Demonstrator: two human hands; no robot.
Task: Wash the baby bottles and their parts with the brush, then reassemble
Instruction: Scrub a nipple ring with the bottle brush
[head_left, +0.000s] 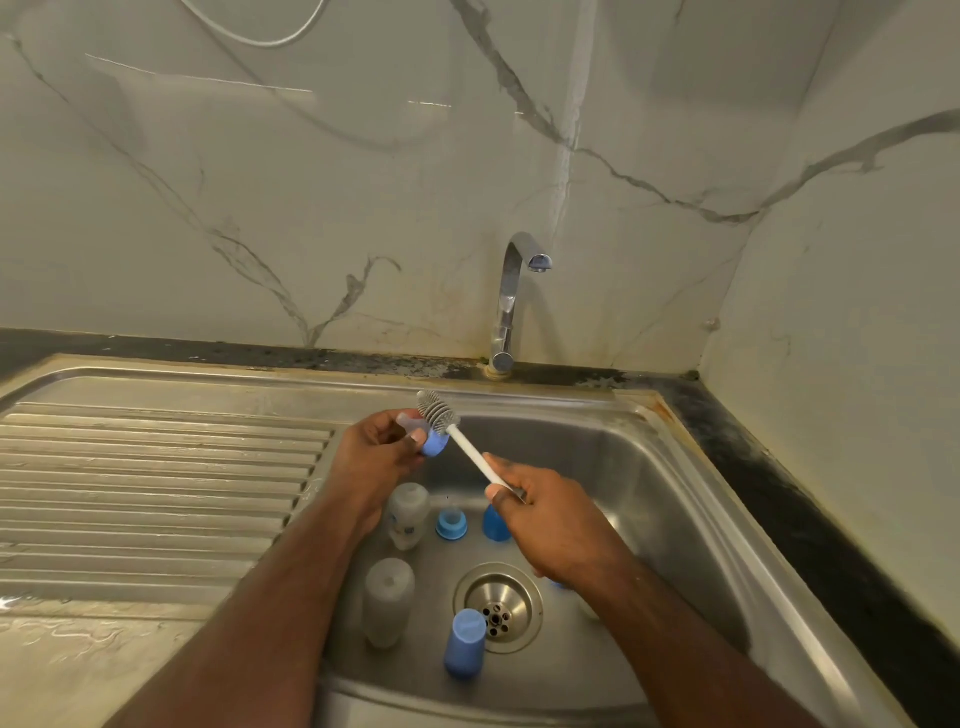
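Note:
My left hand (376, 454) holds a blue collar with its clear teat (432, 442) above the sink's left edge. My right hand (545, 512) grips the white handle of the bottle brush (470, 452), whose grey bristle head rests against the teat. In the sink basin lie two clear bottles (409, 514) (387, 603). A blue collar with teat (451, 524) and a blue cap (494, 525) stand behind the drain, and another blue cap (464, 643) stands beside the drain. Something pale is partly hidden under my right forearm.
The steel sink (691, 499) has a drain (497, 608) at its middle and a ribbed draining board (156, 493) to the left. A chrome tap (511, 301) rises behind the basin, with no water running. Marble walls close in behind and to the right.

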